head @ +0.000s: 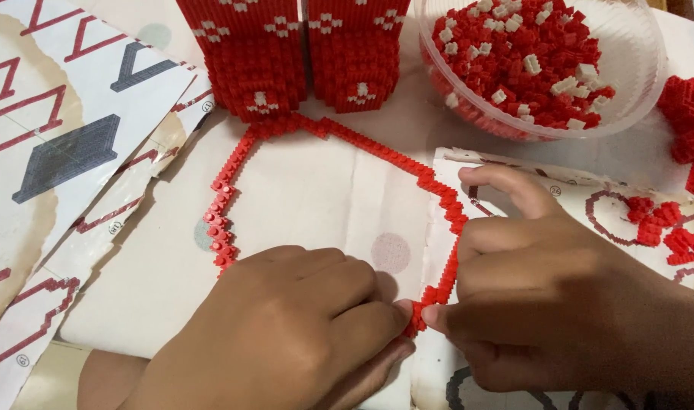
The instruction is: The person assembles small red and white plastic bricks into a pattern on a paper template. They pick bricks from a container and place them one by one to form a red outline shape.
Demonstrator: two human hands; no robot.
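Note:
A thin outline of small red bricks (227, 199) lies flat on paper sheets, forming a large loop. My left hand (286, 326) rests over its lower edge, fingertips pinching the red strip near the bottom right corner. My right hand (544, 288) meets it from the right, thumb and forefinger pinched on the same spot of the red brick strip (417, 313). The loop's lower side is hidden under my hands.
Two tall red brick blocks with white patterns (301, 53) stand at the back. A clear plastic bowl (635, 83) holds several loose red and white bricks. Small red brick pieces (665, 231) lie right. Printed instruction sheets (66, 144) cover the left.

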